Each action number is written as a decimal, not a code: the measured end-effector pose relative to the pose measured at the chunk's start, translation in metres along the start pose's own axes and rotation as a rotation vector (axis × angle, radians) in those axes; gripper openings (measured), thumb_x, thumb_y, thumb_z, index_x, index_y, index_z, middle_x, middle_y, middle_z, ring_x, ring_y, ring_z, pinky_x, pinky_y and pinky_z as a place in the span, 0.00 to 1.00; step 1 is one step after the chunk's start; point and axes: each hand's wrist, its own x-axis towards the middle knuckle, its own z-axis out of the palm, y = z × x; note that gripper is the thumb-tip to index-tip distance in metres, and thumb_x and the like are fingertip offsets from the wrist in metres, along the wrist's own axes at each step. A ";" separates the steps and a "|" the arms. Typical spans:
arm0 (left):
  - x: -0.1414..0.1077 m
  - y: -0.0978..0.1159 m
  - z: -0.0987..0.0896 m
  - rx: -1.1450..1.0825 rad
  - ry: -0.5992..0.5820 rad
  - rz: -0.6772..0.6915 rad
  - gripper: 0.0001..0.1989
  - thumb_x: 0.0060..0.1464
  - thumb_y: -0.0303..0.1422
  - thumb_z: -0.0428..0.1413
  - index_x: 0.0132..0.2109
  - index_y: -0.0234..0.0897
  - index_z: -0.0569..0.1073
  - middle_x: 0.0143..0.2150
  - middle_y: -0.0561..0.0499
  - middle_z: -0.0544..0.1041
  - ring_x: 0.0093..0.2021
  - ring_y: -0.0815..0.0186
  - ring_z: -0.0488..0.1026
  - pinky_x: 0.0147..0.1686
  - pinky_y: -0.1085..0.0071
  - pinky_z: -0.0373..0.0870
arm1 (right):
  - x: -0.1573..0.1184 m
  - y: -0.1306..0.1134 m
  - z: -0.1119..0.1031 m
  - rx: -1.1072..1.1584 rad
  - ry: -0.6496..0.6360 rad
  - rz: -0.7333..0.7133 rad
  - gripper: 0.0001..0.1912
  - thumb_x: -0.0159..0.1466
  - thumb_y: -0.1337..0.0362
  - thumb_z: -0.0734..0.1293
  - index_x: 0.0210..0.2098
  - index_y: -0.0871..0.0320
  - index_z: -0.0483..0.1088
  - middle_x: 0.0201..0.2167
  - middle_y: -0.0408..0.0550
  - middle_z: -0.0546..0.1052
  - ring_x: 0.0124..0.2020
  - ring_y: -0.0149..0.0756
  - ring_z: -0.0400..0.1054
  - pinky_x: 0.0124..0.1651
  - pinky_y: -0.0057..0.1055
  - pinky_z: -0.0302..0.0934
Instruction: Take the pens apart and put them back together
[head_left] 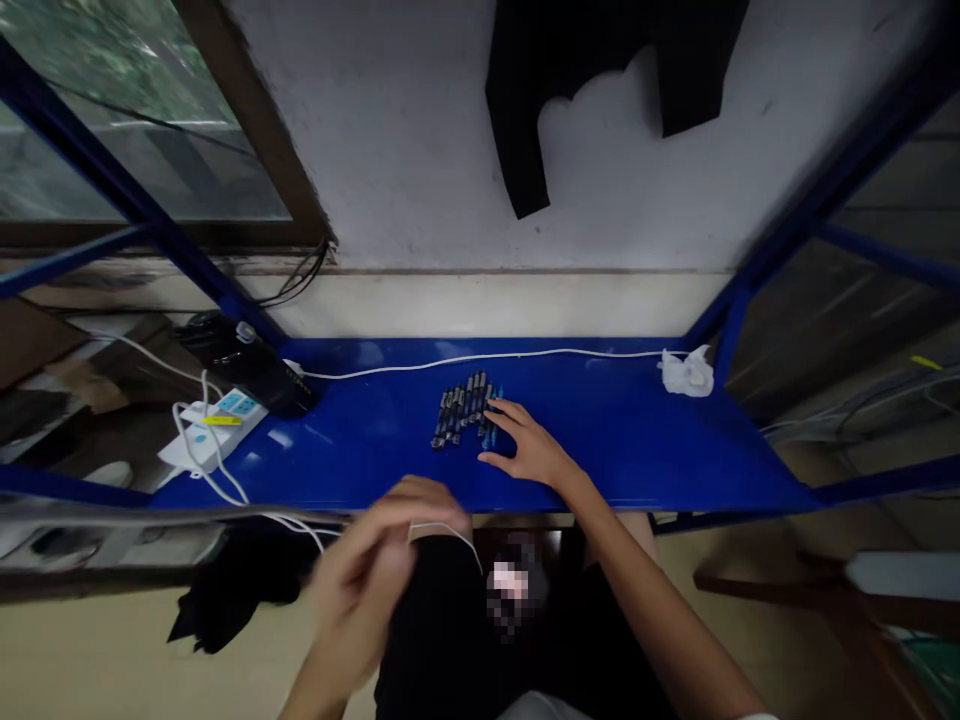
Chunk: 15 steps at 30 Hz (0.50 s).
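Several dark pens (459,408) lie side by side in a slanting row on the blue table (615,430). At the right end of this row are blue pens (493,430). My right hand (523,446) is beside the blue ones, its thumb and fingers apart, fingertips at or very near them; nothing shows in its grasp. Blurred by motion, my left hand (382,560) hangs in front of the table's near edge, away from the pens. Its fingers are bent, and whether they hold anything is not clear.
A black bottle-like object (251,365) and a white power strip (214,432) with cables sit at the left. A white cord (450,360) runs along the back to a crumpled white bag (688,372) at the right. Blue frame posts flank the table.
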 end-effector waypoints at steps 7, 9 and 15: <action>0.003 -0.138 0.007 0.557 -0.087 -0.027 0.23 0.73 0.40 0.59 0.71 0.50 0.72 0.71 0.44 0.75 0.74 0.47 0.69 0.74 0.40 0.68 | -0.001 0.004 0.006 0.017 0.060 -0.009 0.36 0.72 0.45 0.74 0.74 0.50 0.69 0.75 0.58 0.69 0.77 0.53 0.63 0.79 0.57 0.62; 0.014 -0.158 0.000 0.592 -0.118 -0.027 0.29 0.72 0.42 0.60 0.75 0.50 0.67 0.76 0.43 0.71 0.78 0.46 0.64 0.76 0.40 0.64 | -0.001 0.004 0.006 0.026 0.066 -0.002 0.36 0.72 0.44 0.74 0.73 0.49 0.70 0.75 0.58 0.70 0.77 0.53 0.64 0.79 0.56 0.62; 0.055 -0.181 -0.013 0.519 -0.267 -0.038 0.33 0.71 0.45 0.61 0.78 0.47 0.67 0.82 0.43 0.62 0.82 0.48 0.57 0.79 0.44 0.59 | -0.001 0.007 0.009 0.030 0.065 0.017 0.34 0.73 0.45 0.73 0.74 0.48 0.69 0.76 0.56 0.69 0.77 0.53 0.64 0.80 0.57 0.60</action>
